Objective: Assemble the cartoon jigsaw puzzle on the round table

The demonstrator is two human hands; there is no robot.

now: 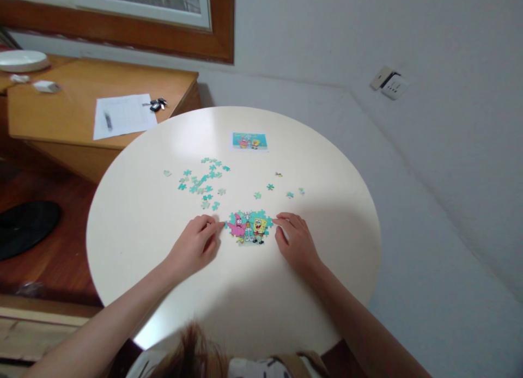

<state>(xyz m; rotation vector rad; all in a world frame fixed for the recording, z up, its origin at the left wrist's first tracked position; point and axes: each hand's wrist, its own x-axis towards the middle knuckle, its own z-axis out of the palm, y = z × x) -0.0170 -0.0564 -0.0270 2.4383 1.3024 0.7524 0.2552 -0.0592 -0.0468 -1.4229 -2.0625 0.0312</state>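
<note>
A partly joined jigsaw puzzle [248,229] lies flat on the round white table [163,247], showing a pink starfish, a grey-green figure and a yellow sponge on teal. My left hand [196,242] rests at its left side, the index fingertip touching the edge and the thumb apart. At the right edge is my right hand [297,241], its fingertips on or close to the border pieces and its thumb spread away. Neither hand grips anything that I can see. Beyond the left hand lie several loose teal puzzle pieces [204,181].
A picture card [249,142] with the same characters lies toward the table's far side. A few more loose pieces [290,195] lie beyond the right hand. On a wooden desk [73,111] at the left are a paper sheet [126,114] and keys [157,104].
</note>
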